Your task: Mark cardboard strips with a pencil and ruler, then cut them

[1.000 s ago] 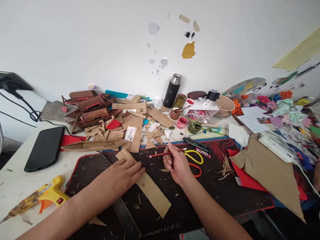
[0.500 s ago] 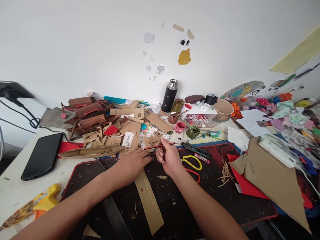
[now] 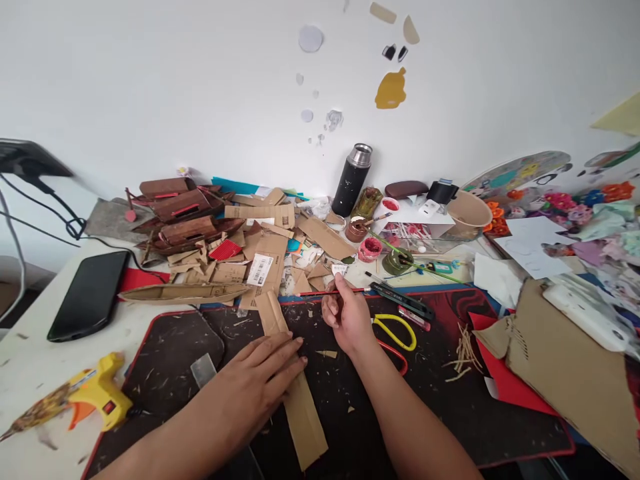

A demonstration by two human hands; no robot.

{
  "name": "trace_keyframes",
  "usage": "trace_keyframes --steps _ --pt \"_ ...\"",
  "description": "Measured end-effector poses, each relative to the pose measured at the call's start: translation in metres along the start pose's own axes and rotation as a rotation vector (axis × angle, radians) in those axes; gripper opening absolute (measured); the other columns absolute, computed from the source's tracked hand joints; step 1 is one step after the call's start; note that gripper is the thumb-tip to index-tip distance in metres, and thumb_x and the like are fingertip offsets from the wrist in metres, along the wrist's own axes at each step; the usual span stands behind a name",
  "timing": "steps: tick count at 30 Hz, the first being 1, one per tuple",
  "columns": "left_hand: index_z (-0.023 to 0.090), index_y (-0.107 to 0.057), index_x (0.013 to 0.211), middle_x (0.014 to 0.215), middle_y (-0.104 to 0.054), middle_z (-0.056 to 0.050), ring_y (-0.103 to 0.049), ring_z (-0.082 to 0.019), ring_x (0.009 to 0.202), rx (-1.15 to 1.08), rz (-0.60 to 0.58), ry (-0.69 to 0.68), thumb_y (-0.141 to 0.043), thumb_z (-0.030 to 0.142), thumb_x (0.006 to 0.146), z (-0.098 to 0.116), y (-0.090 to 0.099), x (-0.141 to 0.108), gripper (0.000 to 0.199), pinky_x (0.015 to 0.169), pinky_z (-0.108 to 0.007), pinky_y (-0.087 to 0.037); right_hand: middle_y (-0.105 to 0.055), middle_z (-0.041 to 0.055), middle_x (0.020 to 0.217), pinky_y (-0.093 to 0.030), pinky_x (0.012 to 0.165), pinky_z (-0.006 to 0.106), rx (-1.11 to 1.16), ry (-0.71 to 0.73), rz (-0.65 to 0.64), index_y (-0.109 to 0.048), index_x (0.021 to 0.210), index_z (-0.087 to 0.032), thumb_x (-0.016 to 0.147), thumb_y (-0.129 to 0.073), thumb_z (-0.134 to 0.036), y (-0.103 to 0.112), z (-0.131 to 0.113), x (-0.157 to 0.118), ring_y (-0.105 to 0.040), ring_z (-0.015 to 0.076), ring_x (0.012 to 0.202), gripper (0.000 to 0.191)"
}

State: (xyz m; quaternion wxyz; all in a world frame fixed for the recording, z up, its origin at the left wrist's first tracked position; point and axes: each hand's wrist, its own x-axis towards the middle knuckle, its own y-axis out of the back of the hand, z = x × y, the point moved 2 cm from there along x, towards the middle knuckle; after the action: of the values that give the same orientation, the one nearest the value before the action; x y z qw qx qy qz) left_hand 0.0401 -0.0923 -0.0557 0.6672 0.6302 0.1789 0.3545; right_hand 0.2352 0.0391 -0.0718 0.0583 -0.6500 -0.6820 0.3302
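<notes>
Brown, long cardboard strip (image 3: pixel 306 427), flat on black, red-edged mat (image 3: pixel 430 407); likely light, stiffish, creasable, best held by its long edges. Left hand (image 3: pixel 263 380): palm down across it, unclenched. Beyond, right hand (image 3: pixel 349 319): loosely holding slim red pencil (image 3: pixel 314 293).

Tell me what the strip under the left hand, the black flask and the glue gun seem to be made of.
Strip: cardboard, by its matte brown face and lengthwise crease.
Flask: probably metal; the bare neck shines silver, while the body wears a black coating.
Glue gun: likely moulded plastic, judging by its smooth, even yellow; the front end is too stained to tell.
</notes>
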Motion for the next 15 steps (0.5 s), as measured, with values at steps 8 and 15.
trace_keyframes --steps 8,15 --pt "0.026 -0.063 0.157 0.166 -0.065 -0.009 -0.055 -0.03 0.157 -0.108 -0.065 -0.01 -0.069 0.027 0.103 0.005 -0.016 -0.011 0.054 0.133 -0.047 -0.041 -0.045 -0.0096 0.043 -0.02 0.032 0.017 -0.076 0.051 -0.045 -0.064 0.072 -0.02 0.075 -0.096 -0.07 -0.002 0.004 -0.005 -0.039 0.0074 0.032 0.059" --pt "0.031 -0.065 0.154 0.151 -0.074 -0.007 -0.066 -0.029 0.142 -0.227 -0.114 0.14 -0.071 0.027 0.1 -0.011 0.022 -0.032 0.054 0.121 -0.046 -0.054 -0.045 -0.0099 0.043 -0.021 0.032 0.018 -0.123 0.068 -0.053 -0.066 0.075 -0.02 0.076 -0.093 -0.074 -0.002 0.006 -0.006 -0.039 0.0078 0.033 0.06"
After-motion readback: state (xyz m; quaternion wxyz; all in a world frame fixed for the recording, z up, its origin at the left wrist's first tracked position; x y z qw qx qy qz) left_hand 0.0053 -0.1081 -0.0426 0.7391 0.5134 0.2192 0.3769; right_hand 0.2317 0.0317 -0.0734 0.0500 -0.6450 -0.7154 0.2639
